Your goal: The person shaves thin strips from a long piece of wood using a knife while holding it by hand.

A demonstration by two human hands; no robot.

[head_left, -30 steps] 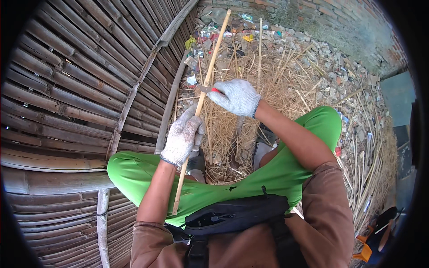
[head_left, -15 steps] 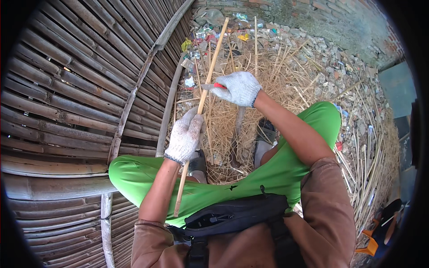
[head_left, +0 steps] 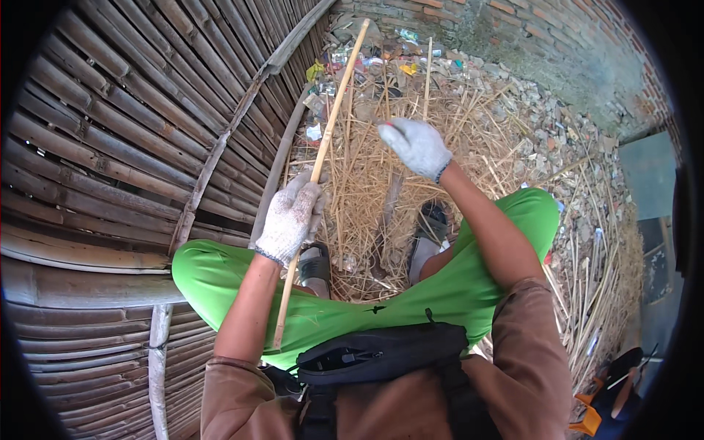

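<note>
Swung rightward off the long, pale-tan wooden stick [head_left: 337, 110], the white-knit-gloved right hand [head_left: 418, 149] clenches a probably red-handled tool [head_left: 389, 124], mostly hidden, while to its left the white-knit-gloved left hand [head_left: 288, 218] grasps the stick, which could twist if that grip loosens.

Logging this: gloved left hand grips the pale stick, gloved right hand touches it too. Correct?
Not quite: in the head view the gloved right hand is apart from the pale stick, off to its right. The gloved left hand does grip the stick.
</note>
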